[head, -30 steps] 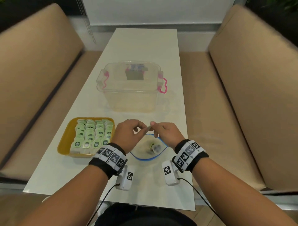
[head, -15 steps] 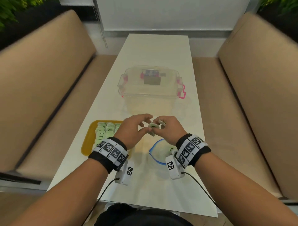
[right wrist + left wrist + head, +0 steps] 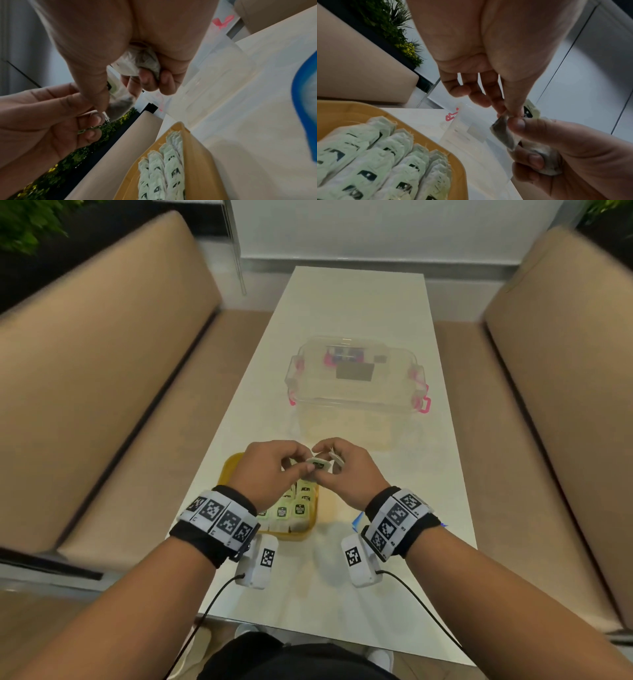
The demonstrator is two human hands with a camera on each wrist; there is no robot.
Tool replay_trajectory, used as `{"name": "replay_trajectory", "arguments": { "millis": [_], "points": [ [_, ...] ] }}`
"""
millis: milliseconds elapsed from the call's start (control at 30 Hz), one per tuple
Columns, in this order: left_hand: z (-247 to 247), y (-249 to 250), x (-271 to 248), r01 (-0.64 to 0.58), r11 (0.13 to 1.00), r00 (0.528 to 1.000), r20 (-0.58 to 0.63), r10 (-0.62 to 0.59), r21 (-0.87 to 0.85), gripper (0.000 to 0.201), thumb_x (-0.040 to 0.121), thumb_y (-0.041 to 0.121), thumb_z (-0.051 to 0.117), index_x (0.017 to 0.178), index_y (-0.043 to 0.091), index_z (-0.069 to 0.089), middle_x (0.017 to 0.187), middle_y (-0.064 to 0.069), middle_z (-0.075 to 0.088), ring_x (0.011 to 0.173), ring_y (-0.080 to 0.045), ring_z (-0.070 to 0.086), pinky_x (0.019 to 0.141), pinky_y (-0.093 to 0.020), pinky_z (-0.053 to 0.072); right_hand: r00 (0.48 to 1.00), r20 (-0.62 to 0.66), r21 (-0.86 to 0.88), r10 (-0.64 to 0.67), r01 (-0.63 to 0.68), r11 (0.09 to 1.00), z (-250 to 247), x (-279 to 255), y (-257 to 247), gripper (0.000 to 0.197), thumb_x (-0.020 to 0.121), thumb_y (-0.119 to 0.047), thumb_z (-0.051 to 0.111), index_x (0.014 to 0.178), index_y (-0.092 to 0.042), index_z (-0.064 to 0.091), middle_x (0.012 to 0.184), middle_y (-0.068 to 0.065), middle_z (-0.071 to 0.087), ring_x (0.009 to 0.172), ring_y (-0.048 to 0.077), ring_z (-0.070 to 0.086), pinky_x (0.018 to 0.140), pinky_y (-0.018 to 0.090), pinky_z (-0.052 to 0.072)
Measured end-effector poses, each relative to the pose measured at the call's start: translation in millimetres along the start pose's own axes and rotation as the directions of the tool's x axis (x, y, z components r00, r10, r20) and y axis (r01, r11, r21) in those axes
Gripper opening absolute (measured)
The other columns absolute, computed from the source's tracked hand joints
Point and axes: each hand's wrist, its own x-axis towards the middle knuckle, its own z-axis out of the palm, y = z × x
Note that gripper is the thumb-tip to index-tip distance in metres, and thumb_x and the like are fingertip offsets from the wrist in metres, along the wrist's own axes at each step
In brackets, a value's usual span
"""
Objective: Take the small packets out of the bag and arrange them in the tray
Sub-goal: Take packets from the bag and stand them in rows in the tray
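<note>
Both hands meet in the air over the far right corner of the yellow tray (image 3: 230, 474). My left hand (image 3: 303, 464) pinches one corner of a small pale green packet (image 3: 319, 465) with thumb and forefinger (image 3: 502, 109). My right hand (image 3: 330, 465) pinches the same packet (image 3: 504, 133) with its thumb and keeps more bunched packets (image 3: 140, 63) in its curled fingers. Rows of packets (image 3: 291, 508) stand in the tray. Only the blue rim of the bag (image 3: 357, 521) shows, behind my right wrist.
A clear plastic box (image 3: 356, 392) with pink latches stands further along the white table (image 3: 356, 302). Tan bench seats run down both sides. The wrist cameras' cables hang over the table's near edge.
Both hands have moved left together, from above the bag to above the tray's right corner. The packet stays pinched between them.
</note>
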Motion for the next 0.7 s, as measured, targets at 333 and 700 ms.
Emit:
{"name": "replay_trajectory", "arguments": {
  "millis": [333,700],
  "points": [
    [-15,-24,-2,0.1,0.995,0.995,-0.013,-0.1,-0.004,0.001,0.087,0.027,0.07,0.087,0.026,0.069,0.071,0.013,0.066,0.05,0.003,0.052,0.049,-0.01,0.037,0.998,0.063,-0.042,0.021,-0.018,0.999,26,14,2,0.034,0.082,-0.02,0.074,0.113,-0.022,0.058,0.091,-0.003,0.068,0.058,-0.001,0.055,0.058,0.02,0.046],
    [26,-43,-4,0.098,0.89,0.865,0.404,-0.297,0.445,0.009,0.087,0.027,0.065,0.094,0.025,0.07,0.089,0.006,0.069,0.086,-0.014,0.064,0.078,-0.027,0.051,0.975,-0.03,0.213,0.219,-0.208,0.955,14,12,13,0.01,0.083,-0.02,0.051,0.085,-0.013,0.043,0.073,0.009,0.045,0.062,0.02,0.038,0.061,0.035,0.034]
  ]
}}
